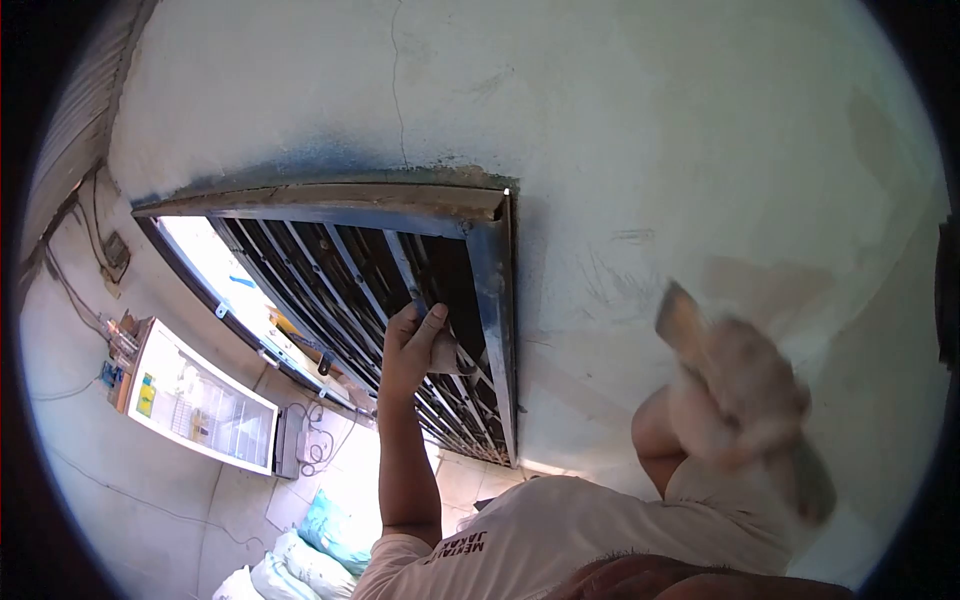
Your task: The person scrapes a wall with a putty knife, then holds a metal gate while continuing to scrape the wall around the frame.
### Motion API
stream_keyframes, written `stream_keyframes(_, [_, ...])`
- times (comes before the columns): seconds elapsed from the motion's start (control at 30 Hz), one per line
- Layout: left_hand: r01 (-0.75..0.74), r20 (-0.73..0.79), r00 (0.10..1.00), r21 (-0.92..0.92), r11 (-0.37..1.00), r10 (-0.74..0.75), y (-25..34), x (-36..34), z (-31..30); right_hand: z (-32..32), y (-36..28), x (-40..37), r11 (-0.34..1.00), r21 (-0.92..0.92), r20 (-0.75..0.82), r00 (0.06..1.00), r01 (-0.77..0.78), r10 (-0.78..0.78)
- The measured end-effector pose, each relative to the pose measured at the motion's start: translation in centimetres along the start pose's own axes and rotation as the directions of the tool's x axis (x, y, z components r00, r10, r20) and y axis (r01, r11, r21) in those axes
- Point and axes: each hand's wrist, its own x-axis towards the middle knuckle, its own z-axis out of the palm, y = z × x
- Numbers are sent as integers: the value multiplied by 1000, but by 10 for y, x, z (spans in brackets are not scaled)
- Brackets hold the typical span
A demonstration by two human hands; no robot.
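My left hand [415, 335] is raised at a slatted metal grille [320, 265] set in a blue-grey frame. Its fingers are bent, and a small pale brown piece [448, 355] shows beside them; whether the hand grips this piece or a slat is unclear. To the right, in front of the wall, my right hand [745, 395] is blurred by motion. It is closed round a long tool [682, 325] with a flat, brownish, dark-edged end that points up and left. The tool's other end sticks out below the hand, smeared and greenish-grey.
The pale wall [620, 130] has cracks, scratches and darker patches. At the left are a lit glass-fronted cabinet [205, 400], loose cables and wall wiring. White sacks [300, 565] and a light blue bag [330, 530] lie on the tiled floor at the lower left.
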Motion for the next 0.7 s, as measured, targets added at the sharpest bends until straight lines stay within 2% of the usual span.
stream_keyframes(0.03, [4,-6,1000,-2,1000,-4,2,0,1,0,-8,-2,998,-21,36,997,63,-63])
stream_keyframes(0.1, [24,-11,1000,-5,1000,-24,8,-3,5,-1,0,-6,994,-90,31,998,57,-54])
stream_keyframes(0.13, [21,-2,1000,-47,999,-21,1,-2,3,2,22,-6,990,-137,-11,1000,-10,8])
stream_keyframes(0.2, [21,-4,1000,-28,999,-21,3,-3,3,9,33,-6,970,-242,-4,999,-37,38])
stream_keyframes(0.3, [13,-11,1000,9,1000,-13,2,-5,2,4,32,-15,991,-131,-10,999,36,-37])
stream_keyframes(0.37, [0,-24,1000,27,1000,0,3,-3,5,-7,13,-17,976,-100,82,979,196,-188])
stream_keyframes(0.43, [3,-49,999,49,999,0,8,-6,8,-11,10,-17,838,-416,162,935,355,-316])
stream_keyframes(0.47, [11,-46,999,36,999,-9,8,-6,7,-12,15,-16,598,-699,214,912,393,-350])
stream_keyframes(0.53, [32,-29,999,11,999,-32,8,-6,6,-10,23,-7,911,-354,169,972,212,-161])
stream_keyframes(0.57, [28,-25,999,14,1000,-28,7,-5,6,-9,27,-2,984,-157,143,988,86,-64])
stream_keyframes(0.6, [24,-21,999,16,1000,-24,7,-5,5,-10,23,-5,988,-115,153,984,108,-89])
stream_keyframes(0.7, [-1,-5,1000,31,1000,1,2,-2,0,-5,12,-20,926,-247,92,958,285,-271])
